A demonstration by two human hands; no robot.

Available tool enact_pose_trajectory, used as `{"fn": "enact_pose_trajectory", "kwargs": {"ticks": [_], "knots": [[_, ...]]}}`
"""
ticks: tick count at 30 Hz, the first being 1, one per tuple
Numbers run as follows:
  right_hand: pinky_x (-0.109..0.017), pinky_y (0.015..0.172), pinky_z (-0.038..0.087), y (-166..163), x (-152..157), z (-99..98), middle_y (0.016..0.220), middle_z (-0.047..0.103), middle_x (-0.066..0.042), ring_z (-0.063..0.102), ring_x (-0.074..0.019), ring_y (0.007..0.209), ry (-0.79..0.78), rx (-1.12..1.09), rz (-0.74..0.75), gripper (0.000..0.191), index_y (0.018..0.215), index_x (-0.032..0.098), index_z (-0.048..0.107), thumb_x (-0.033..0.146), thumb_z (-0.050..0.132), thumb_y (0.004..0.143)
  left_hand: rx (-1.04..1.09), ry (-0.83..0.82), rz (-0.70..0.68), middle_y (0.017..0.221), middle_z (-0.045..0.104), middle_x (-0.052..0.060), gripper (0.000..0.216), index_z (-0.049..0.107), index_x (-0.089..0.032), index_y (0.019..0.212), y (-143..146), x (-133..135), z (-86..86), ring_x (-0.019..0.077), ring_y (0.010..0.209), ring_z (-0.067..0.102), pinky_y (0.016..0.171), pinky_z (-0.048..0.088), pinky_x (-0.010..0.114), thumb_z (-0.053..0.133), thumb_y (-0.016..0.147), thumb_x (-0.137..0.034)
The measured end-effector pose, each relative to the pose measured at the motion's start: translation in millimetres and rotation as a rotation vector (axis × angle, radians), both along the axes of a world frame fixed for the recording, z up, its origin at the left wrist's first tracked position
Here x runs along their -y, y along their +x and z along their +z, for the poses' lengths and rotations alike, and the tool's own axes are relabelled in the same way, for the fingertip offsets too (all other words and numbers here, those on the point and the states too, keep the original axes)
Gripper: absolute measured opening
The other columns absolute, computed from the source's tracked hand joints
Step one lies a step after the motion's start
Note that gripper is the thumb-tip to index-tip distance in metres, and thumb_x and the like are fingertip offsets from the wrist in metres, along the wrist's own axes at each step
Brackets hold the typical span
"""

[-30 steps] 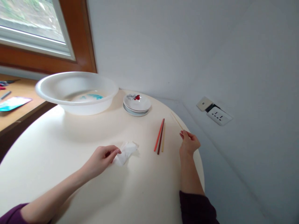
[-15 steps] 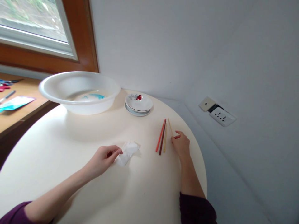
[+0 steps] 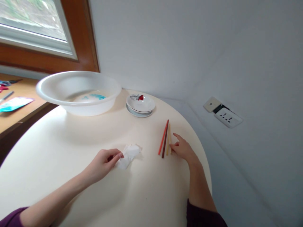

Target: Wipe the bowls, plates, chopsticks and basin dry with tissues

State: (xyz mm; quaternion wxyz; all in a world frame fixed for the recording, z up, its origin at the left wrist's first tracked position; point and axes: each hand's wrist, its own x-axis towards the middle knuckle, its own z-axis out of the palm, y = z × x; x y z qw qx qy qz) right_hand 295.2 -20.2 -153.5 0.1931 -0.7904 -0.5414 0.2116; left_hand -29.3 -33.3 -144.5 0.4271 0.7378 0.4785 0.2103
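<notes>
My left hand [image 3: 104, 160] pinches a crumpled white tissue [image 3: 129, 154] that rests on the round cream table [image 3: 71, 148]. Several chopsticks [image 3: 165, 138], red, dark brown and tan, lie side by side to the right of the tissue. My right hand [image 3: 182, 148] lies on the table against the rightmost tan chopstick, its fingers stretched out with the fingertips touching that stick.
A large white plastic basin [image 3: 78, 91] with a little water stands at the table's back left. Stacked small saucers [image 3: 140, 105] with a red flower print sit beside it. A wall socket [image 3: 227, 117] is low on the right wall. A wooden sill [image 3: 14, 107] lies left.
My right hand carried a tan chopstick from the table's right edge leftward and laid it beside the other chopsticks. Its fingers have opened out. My left hand stayed on the tissue.
</notes>
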Motion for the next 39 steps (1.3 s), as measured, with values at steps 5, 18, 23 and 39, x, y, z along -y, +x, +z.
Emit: {"fn": "enact_pose_trajectory", "kwargs": {"ticks": [5, 18, 23, 39], "knots": [[-0.03, 0.059, 0.041, 5.6, -2.6, -8.3, 0.054, 0.061, -0.001, 0.058, -0.0178, 0.055, 0.111, -0.04, -0.104, 0.05, 0.123, 0.013, 0.05, 0.024, 0.052, 0.075, -0.001, -0.004, -0.015, 0.054, 0.041, -0.003, 0.04, 0.057, -0.015, 0.066, -1.7, -0.4, -3.6, 0.0099, 0.051, 0.032, 0.048, 0.024, 0.022, 0.036, 0.083, -0.044], [-0.039, 0.087, 0.043, -92.7, -3.2, -6.8, 0.1, 0.063, -0.012, 0.056, -0.0216, 0.096, 0.57, 0.067, 0.323, 0.032, 0.104, 0.013, 0.059, 0.015, 0.039, 0.079, 0.023, 0.144, 0.046, 0.072, 0.056, 0.003, 0.034, 0.06, -0.017, 0.075, -3.4, -1.6, -4.7, 0.0138, 0.063, 0.049, 0.057, 0.038, 0.024, 0.036, 0.085, -0.039], [-0.041, 0.094, 0.038, -135.3, 15.2, -7.1, 0.116, 0.056, -0.011, 0.049, -0.0221, 0.11, 0.454, 0.056, 0.643, 0.037, 0.117, 0.017, 0.052, 0.014, 0.043, 0.081, -0.034, 0.258, 0.046, 0.098, 0.056, 0.008, 0.029, 0.058, -0.021, 0.1, -5.1, -3.3, -13.5, 0.022, 0.093, 0.051, 0.084, 0.041, 0.037, 0.05, 0.079, -0.04], [-0.037, 0.084, 0.038, -135.9, 18.1, -8.8, 0.095, 0.062, -0.006, 0.055, -0.0206, 0.096, 0.521, -0.195, 0.668, 0.015, 0.072, 0.021, 0.049, 0.009, 0.058, 0.07, 0.297, 0.032, 0.074, 0.098, 0.059, 0.008, 0.015, 0.05, -0.019, 0.077, -3.1, -5.9, -4.8, 0.0175, 0.092, 0.053, 0.081, 0.041, 0.03, 0.043, 0.083, -0.031]]}}
